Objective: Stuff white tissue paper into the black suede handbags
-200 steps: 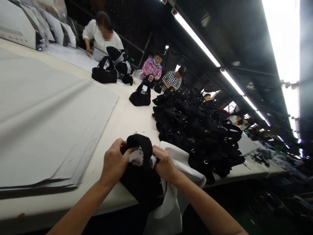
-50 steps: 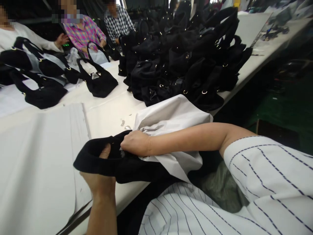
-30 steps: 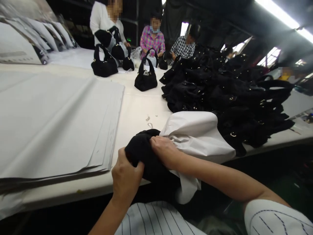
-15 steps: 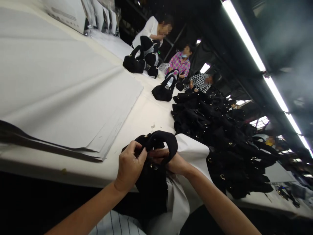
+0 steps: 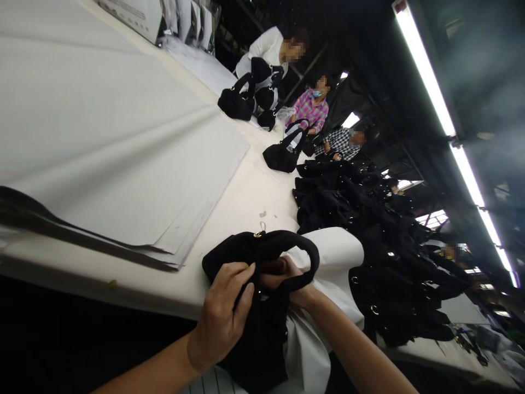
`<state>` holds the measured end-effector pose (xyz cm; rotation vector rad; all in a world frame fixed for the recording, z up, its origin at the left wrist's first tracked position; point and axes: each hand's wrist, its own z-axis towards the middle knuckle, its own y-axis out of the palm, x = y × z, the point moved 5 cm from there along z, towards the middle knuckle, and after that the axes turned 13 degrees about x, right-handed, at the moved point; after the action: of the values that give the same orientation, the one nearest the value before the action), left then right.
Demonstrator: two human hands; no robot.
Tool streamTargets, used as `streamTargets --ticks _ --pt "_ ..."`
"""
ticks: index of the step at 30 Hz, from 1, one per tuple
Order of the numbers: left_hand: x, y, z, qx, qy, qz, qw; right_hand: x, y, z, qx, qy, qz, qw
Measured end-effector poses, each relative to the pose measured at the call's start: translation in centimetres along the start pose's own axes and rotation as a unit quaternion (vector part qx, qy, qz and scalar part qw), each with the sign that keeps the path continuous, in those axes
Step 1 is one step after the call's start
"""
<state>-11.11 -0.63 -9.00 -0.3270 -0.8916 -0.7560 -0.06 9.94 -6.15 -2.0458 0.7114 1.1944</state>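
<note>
A black handbag (image 5: pixel 264 334) with a looped handle and gold-coloured rings lies tilted at the table's front edge, partly over my lap. With thumb and fingers, my left hand (image 5: pixel 223 306) pinches the fabric at the rim of its mouth. My right hand (image 5: pixel 289 279) reaches through the handle loop, its bent fingers gripping the bag at the opening; the fingertips are hidden inside. A white sheet (image 5: pixel 338 251) lies under my right forearm and hangs down beside the bag.
Large stacked white sheets (image 5: pixel 123 148) cover the table's left part. A heap of black bags (image 5: pixel 394 273) fills the right. Another black bag (image 5: pixel 282 156) stands farther back, with several co-workers beyond, one in a plaid shirt (image 5: pixel 310 108). Tools (image 5: pixel 471 345) lie at far right.
My left hand has moved down, its fingers shifting along the bag's rim. The handle loop has swung right and stands wider, and more of the bag's side shows. The view has shifted slightly.
</note>
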Motion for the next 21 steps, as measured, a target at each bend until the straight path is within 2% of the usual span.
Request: streamTargets --ticks 2,3,6,8,10,13,16,19,21 --pt "-0.7 -1.0 -0.9 -0.028 -0.007 -0.001 1.0 -0.1 -0.4 -0.1 0.085 -0.005 0.033 0.996" --pt "-1.0 -1.4 -1.3 -0.038 -0.011 0.011 0.999 -0.3 -0.3 -0.2 0.095 -0.011 0.04 0.995" --pt "-2.0 -1.9 -1.9 -0.057 -0.024 0.066 0.996 -1.1 0.8 -0.6 0.018 0.013 0.079 0.997" --pt "-2.4 -1.4 -2.2 -0.076 -0.027 0.083 0.993 -1.7 1.5 -0.9 -0.044 0.056 0.105 0.992" --pt "-2.6 -0.7 -2.4 -0.087 -0.03 0.087 0.992 -1.9 1.8 -0.9 -0.08 0.089 0.121 0.985" --pt "-2.7 0.0 -2.5 -0.073 -0.047 0.082 0.993 -1.5 1.6 -0.3 -0.083 0.111 0.158 0.978" --pt "-3.4 -0.4 -1.7 -0.054 -0.098 0.061 0.992 -0.5 1.0 0.7 -0.079 0.114 0.191 0.972" --pt "-6.0 -1.6 -0.1 -0.061 -0.19 0.073 0.977 0.4 0.7 1.4 -0.078 0.117 0.197 0.97" --pt "-8.1 -2.2 0.8 -0.112 -0.238 0.079 0.962 0.9 0.5 1.9 -0.033 0.112 0.16 0.98"
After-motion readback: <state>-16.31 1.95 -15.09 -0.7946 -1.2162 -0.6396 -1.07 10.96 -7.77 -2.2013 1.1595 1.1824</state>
